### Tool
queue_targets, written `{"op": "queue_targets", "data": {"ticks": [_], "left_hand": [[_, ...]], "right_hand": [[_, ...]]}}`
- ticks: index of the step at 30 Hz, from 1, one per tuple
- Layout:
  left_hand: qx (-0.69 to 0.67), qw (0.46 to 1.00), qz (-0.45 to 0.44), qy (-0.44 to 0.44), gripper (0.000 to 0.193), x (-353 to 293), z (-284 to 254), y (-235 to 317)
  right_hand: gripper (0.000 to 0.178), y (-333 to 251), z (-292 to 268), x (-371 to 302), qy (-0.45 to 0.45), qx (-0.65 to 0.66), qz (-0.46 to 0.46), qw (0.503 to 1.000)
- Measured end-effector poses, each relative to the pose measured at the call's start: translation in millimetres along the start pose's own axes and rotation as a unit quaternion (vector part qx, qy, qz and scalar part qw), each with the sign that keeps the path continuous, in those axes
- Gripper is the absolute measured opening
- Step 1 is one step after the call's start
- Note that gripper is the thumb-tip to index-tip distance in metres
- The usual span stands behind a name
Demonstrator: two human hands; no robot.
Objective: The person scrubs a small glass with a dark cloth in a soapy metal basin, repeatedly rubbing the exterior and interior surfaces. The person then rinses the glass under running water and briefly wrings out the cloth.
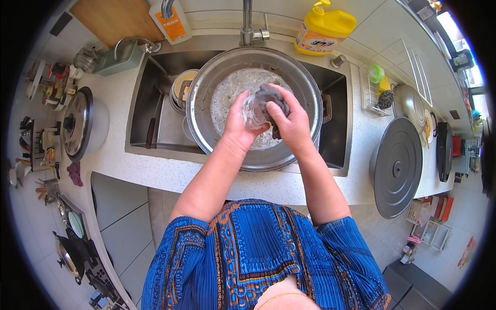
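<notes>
My left hand [236,123] is wrapped round a clear glass [252,113], tilted over the big round metal basin [201,103]. In my right hand [294,121] is a bunched dark grey cloth [272,97], pressed against the glass; part of it hangs below the fingers. Both hands are close together above the white suds [227,90] that cover the water in the basin. Whatever lies under the suds is hidden.
The basin rests over a double steel sink [165,132], where stacked bowls [182,85] stand on the left. Behind are the faucet [248,31] and a yellow pump bottle [323,31]. A lidded pot [95,121] stands left, a large grey lid [398,191] right.
</notes>
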State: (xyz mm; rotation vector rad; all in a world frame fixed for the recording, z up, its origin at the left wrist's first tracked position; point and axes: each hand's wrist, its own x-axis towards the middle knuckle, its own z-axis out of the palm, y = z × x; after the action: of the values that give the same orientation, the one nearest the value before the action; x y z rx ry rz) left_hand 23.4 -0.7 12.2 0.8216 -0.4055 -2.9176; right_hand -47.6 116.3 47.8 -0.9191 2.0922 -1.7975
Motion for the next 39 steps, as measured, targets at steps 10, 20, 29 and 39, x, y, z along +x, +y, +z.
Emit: {"op": "queue_targets", "data": {"ticks": [10,20,29,39], "left_hand": [[0.091,0.993,-0.001,0.073,0.029,-4.7,2.2,-1.1],[0.025,0.998,-0.003,0.054,0.031,7.4,-1.3,1.1],[0.008,0.998,-0.003,0.061,0.037,9.9,-0.4,3.0],[-0.006,0.999,-0.009,0.031,0.036,11.8,-4.4,2.8]], "right_hand": [[0.026,5.3,-2.3,7.4,-0.051,-0.052,0.055,0.996],[0.023,5.8,0.6,6.6,0.017,-0.048,-0.003,0.999],[0.025,4.9,-2.9,6.1,0.023,0.031,0.093,0.995],[0.026,9.3,2.5,2.3,0.014,0.037,0.083,0.996]]}}
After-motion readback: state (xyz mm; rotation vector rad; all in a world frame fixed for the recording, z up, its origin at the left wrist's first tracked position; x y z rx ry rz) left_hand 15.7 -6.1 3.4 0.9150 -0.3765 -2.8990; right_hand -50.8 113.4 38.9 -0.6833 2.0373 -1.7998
